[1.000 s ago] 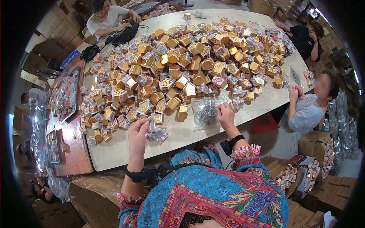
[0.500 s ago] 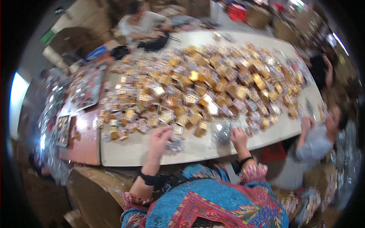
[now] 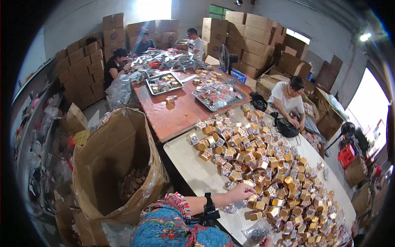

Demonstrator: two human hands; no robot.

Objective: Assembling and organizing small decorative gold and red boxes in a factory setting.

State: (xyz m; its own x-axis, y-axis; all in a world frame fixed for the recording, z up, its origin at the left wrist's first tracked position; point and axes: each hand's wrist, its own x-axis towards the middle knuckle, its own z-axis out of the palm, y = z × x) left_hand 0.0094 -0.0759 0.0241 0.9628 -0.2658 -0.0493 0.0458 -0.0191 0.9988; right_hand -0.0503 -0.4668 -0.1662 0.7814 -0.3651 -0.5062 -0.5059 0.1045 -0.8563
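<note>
View swings hard to the left since a second ago: then the heap of gold-bottomed house-shaped ornaments (image 3: 284, 187) fills our middle ground; now it sits right of centre, spread along the pale surface (image 3: 181, 154). The heap itself looks much the same.

Left hand (image 3: 240, 192): reaches over the near edge of the heap, thumb and fingers drawn together, just beside several ornaments. A second ago we see a small clear wrapper at its fingertips; at present we cannot tell whether it grips anything. A clear-wrapped piece (image 3: 231, 208) lies near it on the surface, as before. Black strap (image 3: 210, 206) on the wrist.

Right hand (image 3: 266, 241): earlier in full view, now mostly cut off by the lower edge. We cannot tell how far it is open or what it has hold of. It is next to the clear bag of small dark pieces (image 3: 258, 231), again its nearest thing.

Newly in full view: a big cardboard box (image 3: 92, 173) with pieces at its bottom, and silver stars (image 3: 175, 61) heaped at the far end of the red-brown surface (image 3: 158, 117). Across from us, a person in a white shirt (image 3: 284, 99) handles a black bag (image 3: 286, 128).
</note>
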